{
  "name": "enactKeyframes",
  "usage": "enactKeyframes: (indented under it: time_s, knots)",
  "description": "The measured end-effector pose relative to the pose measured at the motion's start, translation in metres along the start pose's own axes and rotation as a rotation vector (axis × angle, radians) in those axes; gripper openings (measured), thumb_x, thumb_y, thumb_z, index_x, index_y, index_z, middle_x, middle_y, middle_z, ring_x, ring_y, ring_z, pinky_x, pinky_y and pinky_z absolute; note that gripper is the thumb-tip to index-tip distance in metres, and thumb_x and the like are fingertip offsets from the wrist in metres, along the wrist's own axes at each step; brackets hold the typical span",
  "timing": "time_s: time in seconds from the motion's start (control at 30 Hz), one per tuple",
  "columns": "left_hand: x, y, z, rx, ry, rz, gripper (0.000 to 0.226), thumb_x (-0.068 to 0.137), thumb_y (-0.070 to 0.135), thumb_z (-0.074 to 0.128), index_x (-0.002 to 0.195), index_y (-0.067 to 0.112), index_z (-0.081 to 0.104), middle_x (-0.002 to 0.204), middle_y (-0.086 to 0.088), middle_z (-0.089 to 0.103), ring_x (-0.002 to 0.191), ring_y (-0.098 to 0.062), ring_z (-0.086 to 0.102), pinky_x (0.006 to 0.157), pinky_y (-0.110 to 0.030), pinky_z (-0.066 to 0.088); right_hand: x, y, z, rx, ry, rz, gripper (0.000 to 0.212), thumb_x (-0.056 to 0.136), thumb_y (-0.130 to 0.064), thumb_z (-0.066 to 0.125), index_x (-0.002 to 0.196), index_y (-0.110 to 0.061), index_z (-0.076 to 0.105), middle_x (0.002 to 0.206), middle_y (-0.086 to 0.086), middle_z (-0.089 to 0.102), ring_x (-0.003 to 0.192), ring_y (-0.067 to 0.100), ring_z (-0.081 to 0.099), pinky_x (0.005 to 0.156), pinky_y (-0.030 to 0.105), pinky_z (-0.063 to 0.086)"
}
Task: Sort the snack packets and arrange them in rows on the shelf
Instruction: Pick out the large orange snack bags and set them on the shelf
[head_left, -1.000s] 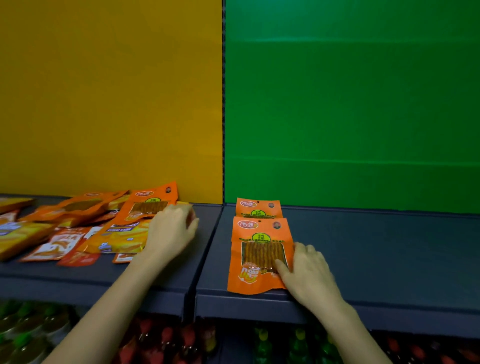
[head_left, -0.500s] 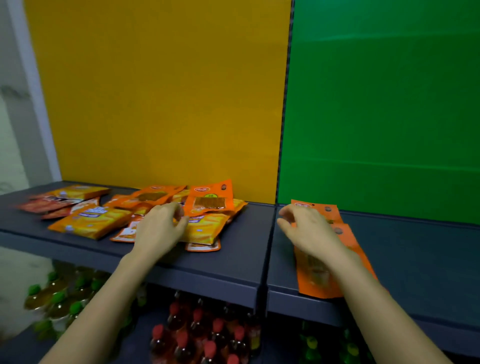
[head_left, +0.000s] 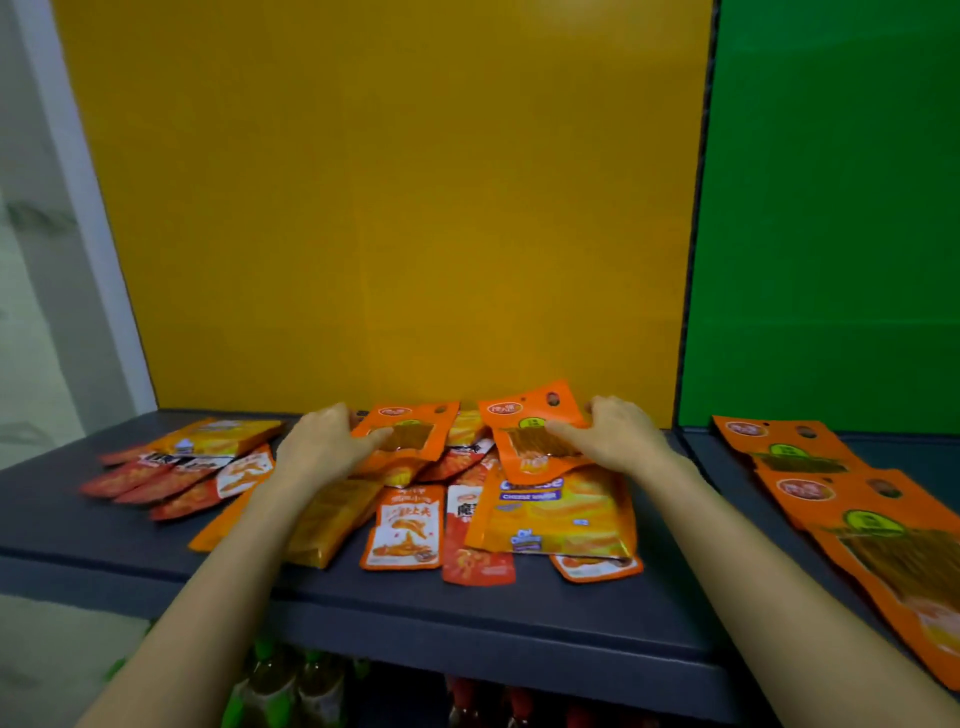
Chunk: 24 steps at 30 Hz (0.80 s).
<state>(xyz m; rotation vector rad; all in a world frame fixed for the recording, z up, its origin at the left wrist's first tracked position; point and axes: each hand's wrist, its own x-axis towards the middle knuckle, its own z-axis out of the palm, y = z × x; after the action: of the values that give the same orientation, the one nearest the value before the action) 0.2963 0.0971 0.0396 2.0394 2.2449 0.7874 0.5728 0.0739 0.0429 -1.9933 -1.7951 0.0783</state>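
Note:
A loose pile of snack packets lies on the dark shelf before the yellow back panel. My left hand grips an orange stick-snack packet at its left edge. My right hand holds a second orange stick-snack packet, thumb on its window and fingers behind its right edge, its top raised off the pile. Below lie a cheese wafer packet and small red and orange sachets. Matching orange packets lie in a row on the right shelf section before the green panel.
A group of red and yellow packets lies at the shelf's left. Bottles with red and green caps stand on the level below. A white frame borders the shelf on the left.
My right hand left the orange packets on the green section and moved left onto a packet in the pile. My left hand shifted onto another orange packet. The view swung left.

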Motion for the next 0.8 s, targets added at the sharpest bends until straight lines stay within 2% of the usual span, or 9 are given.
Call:
enactKeyframes:
  time_s: [0.1, 0.23, 0.3, 0.37, 0.43, 0.5, 0.67, 0.73, 0.8]
  knots:
    - [0.015, -0.011, 0.013, -0.016, -0.115, -0.043, 0.071, 0.08, 0.064, 0.051, 0.108, -0.001, 0.055, 0.11, -0.02, 0.059, 0.101, -0.034, 0.054, 0.079, -0.037, 0.042, 0.013, -0.005, 0.02, -0.032, -0.04, 0.111, 0.085, 0.073, -0.074, 0.05, 0.119, -0.003, 0.055, 0.13, 0.018, 0.053, 0.121, 0.035, 0.048, 0.094, 0.04, 0.043]
    - [0.017, -0.006, 0.025, -0.054, -0.263, -0.12, 0.088, 0.068, 0.078, 0.05, 0.113, 0.002, 0.055, 0.122, -0.019, 0.057, 0.113, -0.034, 0.054, 0.091, -0.038, 0.043, 0.011, 0.002, 0.028, -0.093, -0.157, 0.189, 0.101, 0.064, -0.081, 0.053, 0.132, -0.006, 0.046, 0.139, 0.014, 0.045, 0.128, 0.034, 0.043, 0.099, 0.043, 0.042]
    - [0.02, -0.004, 0.023, -0.084, -0.313, -0.122, 0.075, 0.063, 0.076, 0.057, 0.092, 0.007, 0.058, 0.102, -0.012, 0.062, 0.098, -0.028, 0.059, 0.08, -0.034, 0.045, 0.012, 0.004, 0.025, -0.124, -0.154, 0.203, 0.101, 0.062, -0.08, 0.056, 0.13, -0.006, 0.047, 0.137, 0.014, 0.047, 0.126, 0.033, 0.044, 0.098, 0.042, 0.042]
    - [0.022, 0.0, 0.02, -0.126, -0.353, -0.129, 0.061, 0.063, 0.071, 0.064, 0.071, 0.012, 0.051, 0.077, -0.004, 0.057, 0.076, -0.02, 0.057, 0.064, -0.029, 0.039, 0.015, 0.007, 0.023, -0.111, -0.155, 0.209, 0.099, 0.058, -0.081, 0.059, 0.123, -0.007, 0.051, 0.131, 0.014, 0.053, 0.12, 0.033, 0.049, 0.097, 0.04, 0.046]
    - [0.022, 0.003, 0.017, -0.14, -0.376, -0.143, 0.057, 0.063, 0.067, 0.068, 0.063, 0.013, 0.048, 0.068, -0.002, 0.054, 0.07, -0.018, 0.054, 0.062, -0.028, 0.038, 0.018, 0.008, 0.021, -0.063, -0.163, 0.214, 0.099, 0.053, -0.08, 0.063, 0.119, -0.008, 0.053, 0.126, 0.013, 0.056, 0.114, 0.032, 0.054, 0.094, 0.04, 0.048]
    - [0.023, 0.003, 0.013, -0.171, -0.398, -0.155, 0.055, 0.063, 0.062, 0.071, 0.067, 0.011, 0.05, 0.074, -0.004, 0.057, 0.072, -0.019, 0.055, 0.065, -0.029, 0.04, 0.019, 0.009, 0.019, -0.003, -0.184, 0.222, 0.103, 0.05, -0.078, 0.067, 0.122, -0.007, 0.05, 0.127, 0.013, 0.055, 0.115, 0.032, 0.055, 0.095, 0.041, 0.048]
    - [0.027, 0.001, 0.013, -0.33, -0.415, -0.139, 0.059, 0.064, 0.046, 0.079, 0.103, 0.007, 0.058, 0.097, -0.011, 0.059, 0.086, -0.025, 0.055, 0.078, -0.031, 0.044, 0.018, 0.009, 0.012, 0.142, -0.178, 0.241, 0.102, 0.057, -0.06, 0.078, 0.133, -0.007, 0.037, 0.133, 0.012, 0.052, 0.121, 0.03, 0.051, 0.098, 0.041, 0.047]
    - [0.026, 0.003, 0.013, -0.38, -0.41, -0.107, 0.051, 0.065, 0.039, 0.081, 0.101, 0.01, 0.06, 0.103, -0.014, 0.063, 0.085, -0.025, 0.056, 0.078, -0.031, 0.044, 0.018, 0.01, 0.009, 0.184, -0.154, 0.268, 0.099, 0.06, -0.052, 0.081, 0.134, -0.006, 0.034, 0.135, 0.013, 0.049, 0.123, 0.03, 0.05, 0.098, 0.041, 0.046]
    - [0.024, 0.006, 0.01, -0.425, -0.382, -0.089, 0.037, 0.065, 0.031, 0.082, 0.085, 0.011, 0.059, 0.106, -0.016, 0.065, 0.08, -0.024, 0.057, 0.07, -0.029, 0.045, 0.017, 0.011, 0.005, 0.233, -0.112, 0.29, 0.095, 0.062, -0.042, 0.083, 0.134, -0.005, 0.033, 0.136, 0.014, 0.048, 0.124, 0.031, 0.049, 0.097, 0.04, 0.046]
